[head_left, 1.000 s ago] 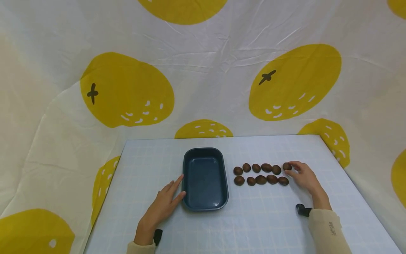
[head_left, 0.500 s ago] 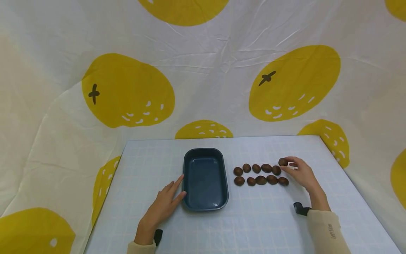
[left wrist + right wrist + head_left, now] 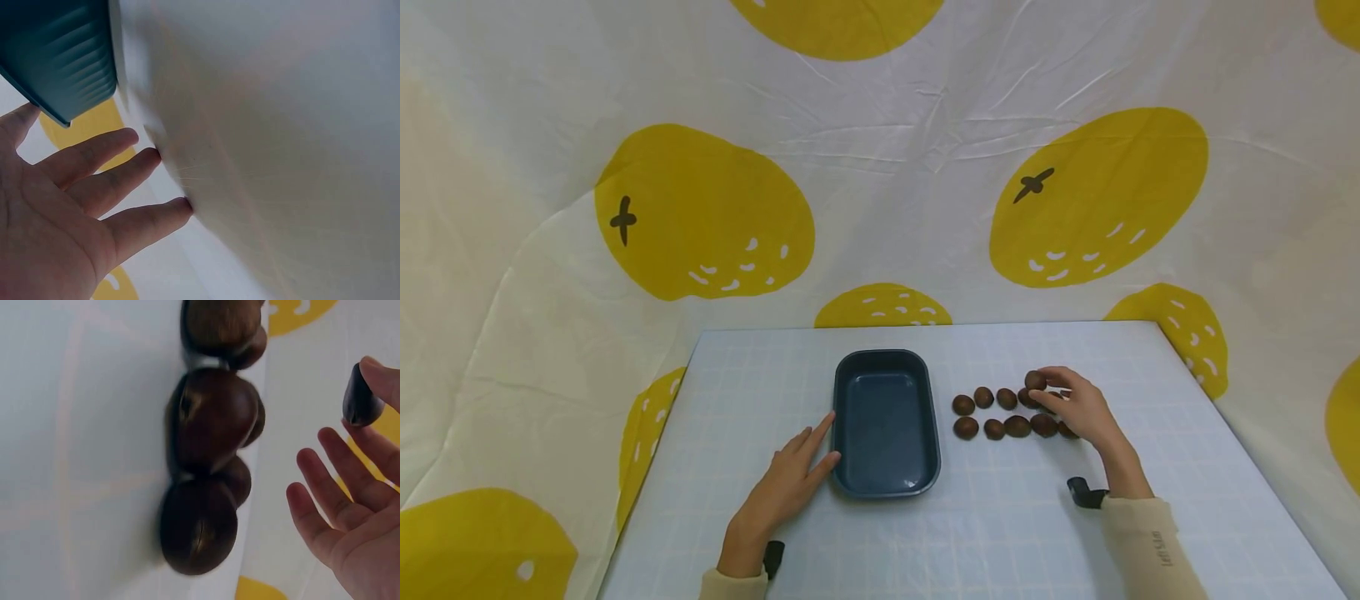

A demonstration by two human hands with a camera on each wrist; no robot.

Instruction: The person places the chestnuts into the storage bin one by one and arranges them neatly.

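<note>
In the head view my right hand pinches a brown chestnut between thumb and index finger, above the back row. The right wrist view shows that chestnut lifted off the table, the other fingers spread. Beneath and left of the hand lie two rows of chestnuts, the back row including one chestnut and the front row another chestnut; the hand partly covers some. My left hand rests with straight, spread fingers against the left rim of a dark blue rectangular tray. Nothing lies in the tray.
A pale checked cloth covers the table. Behind it hangs a white curtain printed with large yellow fruit. The tray stands left of the chestnut rows, a small gap between them. Black wrist cameras sit at both wrists.
My right hand has lifted the chestnut from the right end of the back row and carried it leftward over the row. The left hand and the tray have stayed put.
</note>
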